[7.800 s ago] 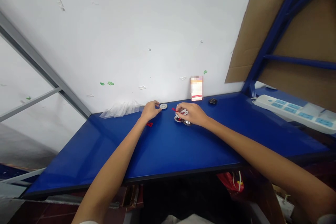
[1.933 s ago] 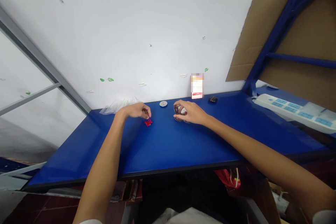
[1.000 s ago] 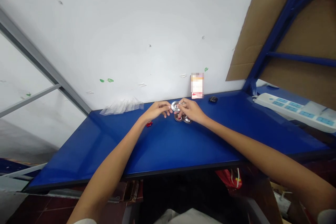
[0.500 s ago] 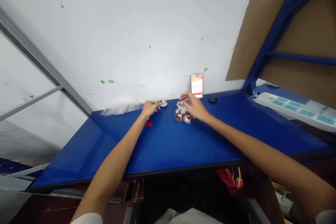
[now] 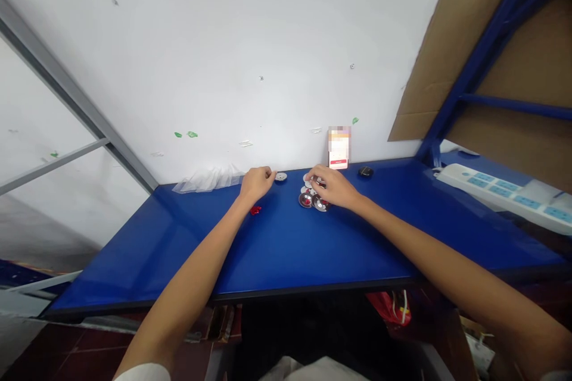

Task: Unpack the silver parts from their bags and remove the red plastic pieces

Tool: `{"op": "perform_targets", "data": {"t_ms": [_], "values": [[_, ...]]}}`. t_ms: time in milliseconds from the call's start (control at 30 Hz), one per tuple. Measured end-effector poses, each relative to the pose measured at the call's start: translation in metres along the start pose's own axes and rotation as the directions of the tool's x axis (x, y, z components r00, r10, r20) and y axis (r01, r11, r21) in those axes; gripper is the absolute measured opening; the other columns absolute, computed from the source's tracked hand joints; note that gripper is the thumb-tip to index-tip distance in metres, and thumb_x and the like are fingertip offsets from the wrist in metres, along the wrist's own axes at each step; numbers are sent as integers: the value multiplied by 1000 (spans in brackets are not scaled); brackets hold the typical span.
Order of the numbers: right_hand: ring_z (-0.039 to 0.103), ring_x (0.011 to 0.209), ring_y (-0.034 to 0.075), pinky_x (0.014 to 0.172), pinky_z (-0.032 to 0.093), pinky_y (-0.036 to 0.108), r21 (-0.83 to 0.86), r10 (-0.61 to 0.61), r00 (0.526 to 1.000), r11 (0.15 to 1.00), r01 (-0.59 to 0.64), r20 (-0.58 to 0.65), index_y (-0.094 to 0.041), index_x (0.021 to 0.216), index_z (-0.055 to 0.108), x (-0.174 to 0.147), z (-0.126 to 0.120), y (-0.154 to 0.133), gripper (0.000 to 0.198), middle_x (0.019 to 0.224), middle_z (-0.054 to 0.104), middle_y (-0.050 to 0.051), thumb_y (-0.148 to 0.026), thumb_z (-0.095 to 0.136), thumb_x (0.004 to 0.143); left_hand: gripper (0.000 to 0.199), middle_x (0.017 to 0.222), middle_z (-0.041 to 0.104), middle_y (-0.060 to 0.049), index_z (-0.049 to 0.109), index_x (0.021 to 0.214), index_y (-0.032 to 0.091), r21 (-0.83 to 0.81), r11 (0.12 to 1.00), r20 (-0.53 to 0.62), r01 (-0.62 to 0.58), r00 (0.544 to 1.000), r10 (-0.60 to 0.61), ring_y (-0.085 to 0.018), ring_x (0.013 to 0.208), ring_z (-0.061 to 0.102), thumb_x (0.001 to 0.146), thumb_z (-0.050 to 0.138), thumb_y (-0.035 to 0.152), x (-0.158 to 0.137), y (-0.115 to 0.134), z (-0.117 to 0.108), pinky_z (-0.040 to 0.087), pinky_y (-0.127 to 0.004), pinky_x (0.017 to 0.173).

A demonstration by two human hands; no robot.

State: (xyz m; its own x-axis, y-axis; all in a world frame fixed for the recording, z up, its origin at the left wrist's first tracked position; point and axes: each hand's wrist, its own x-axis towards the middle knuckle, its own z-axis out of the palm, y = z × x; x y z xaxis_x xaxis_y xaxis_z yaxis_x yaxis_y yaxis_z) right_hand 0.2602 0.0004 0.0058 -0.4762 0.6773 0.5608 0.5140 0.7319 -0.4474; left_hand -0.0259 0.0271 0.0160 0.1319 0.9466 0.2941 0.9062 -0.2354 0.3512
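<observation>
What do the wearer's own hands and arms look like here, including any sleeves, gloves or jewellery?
Both the left hand and right hand are ungloved, with no watch or bracelet visible on either wrist. The forearms are uncovered. A plain whitish sleeve shows on the left arm at the bottom edge; I can't make out a right sleeve.

Metal disc (image 5: 281, 177) now flat; right hand (image 5: 332, 185) lowered.
The disc, apparently the one tilted at the left hand (image 5: 259, 183) half a second earlier, lies level; the right hand has come down to the disc pile (image 5: 306, 200).
</observation>
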Motion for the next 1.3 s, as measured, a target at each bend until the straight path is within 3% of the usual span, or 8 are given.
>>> {"op": "perform_targets", "data": {"t_ms": [133,267,367,433,700,1000,1167,1300], "values": [[67,101,26,89,53,39,-69,-60,992,995,69,113,-25,104,73,-3,-2,-1,12,105,72,7,-26,62,99,30,88,75,-10,74,92,21,14,960,139,-278,952,274,-25,81,65,104,57,42,-17,24,3,39,-33,72],[63,111,29,95,50,41,-103,-96,964,987,124,248,-26,117,74,-5,-3,-2,22,113,71,8,-36,72,97,21,94,76,-9,76,97,22,-9,930,199,-368,910,363,-25,86,68,100,60,35,-28,46,10,43,-33,74],[60,113,32,98,48,47,-135,-122,936,975,175,332,-25,127,72,-5,-4,-1,44,122,68,12,-47,82,90,20,93,77,-6,77,99,22,-85,933,201,-351,911,361,-23,85,70,99,60,33,-31,50,13,47,-32,74],[59,113,34,99,46,49,-152,-128,922,969,194,365,-23,126,74,-5,-4,0,48,124,67,13,-50,85,87,21,89,77,-4,78,98,22,-144,932,198,-331,914,355,-21,82,69,99,59,32,-32,49,14,48,-31,74],[60,108,31,97,45,46,-146,-183,924,959,243,336,-23,106,79,-4,-3,1,14,112,71,10,-30,75,95,29,76,74,-2,78,84,22,-231,928,177,-294,925,337,-19,70,66,100,58,35,-31,48,17,43,-32,67],[61,105,29,93,46,43,-89,-163,946,977,195,282,-22,106,74,-3,-2,-3,14,106,71,9,-33,73,98,20,83,80,-2,81,84,21,-383,911,310,-153,908,282,-17,70,70,89,75,39,-31,47,22,48,-27,64],[63,106,27,94,49,41,-3,-248,917,965,262,313,-24,103,80,-2,-20,-1,13,114,72,9,-35,72,101,18,81,80,-3,78,84,18,-386,922,351,-38,918,186,-13,54,65,86,77,36,-34,51,25,48,-25,56],[64,108,27,94,50,41,-35,-268,896,954,299,355,-27,100,84,-2,-14,1,9,112,72,8,-30,76,98,12,80,79,-3,74,82,18,-398,917,334,-20,928,165,-12,51,65,85,75,30,-37,55,22,49,-23,54]]}}
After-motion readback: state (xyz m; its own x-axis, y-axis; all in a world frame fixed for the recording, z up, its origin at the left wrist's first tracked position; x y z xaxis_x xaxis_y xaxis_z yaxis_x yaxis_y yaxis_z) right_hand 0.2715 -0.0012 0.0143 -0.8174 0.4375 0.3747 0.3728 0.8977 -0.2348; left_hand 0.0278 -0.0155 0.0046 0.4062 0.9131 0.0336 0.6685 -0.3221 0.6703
